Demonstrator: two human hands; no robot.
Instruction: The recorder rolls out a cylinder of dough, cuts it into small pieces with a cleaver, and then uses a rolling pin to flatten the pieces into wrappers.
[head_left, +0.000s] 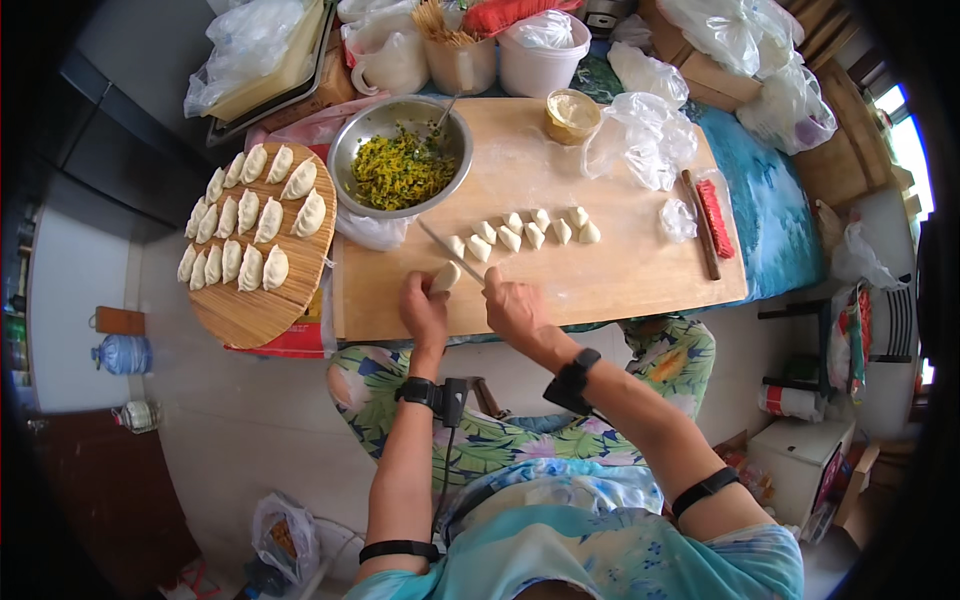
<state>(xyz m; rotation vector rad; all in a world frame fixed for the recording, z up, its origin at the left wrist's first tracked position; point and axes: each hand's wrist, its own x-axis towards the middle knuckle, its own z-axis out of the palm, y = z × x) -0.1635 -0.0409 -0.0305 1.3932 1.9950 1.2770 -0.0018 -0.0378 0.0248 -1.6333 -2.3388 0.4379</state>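
My left hand (425, 306) grips a short piece of dough (446, 277) near the front edge of the wooden board (637, 277). In my right hand (517, 304) is a thin knife (452, 253), its blade slanting up and left, just above and beside that dough. Several cut dough pieces (510, 238) lie in uneven rows beyond my hands. Up and left stands a metal bowl (335, 161) of chopped yellow-green filling (401, 169) with a utensil in it. Folded dumplings (247, 210) sit in rows on a round wooden tray (262, 315) at the left.
A rolling pin (701, 225) lies at the board's right beside a red packet (715, 217) and a small plastic bag (678, 220). Farther back are a tub of pale flour-like stuff (572, 116) and a crumpled plastic bag (649, 139). Containers, including a white bucket (544, 64), line the far edge.
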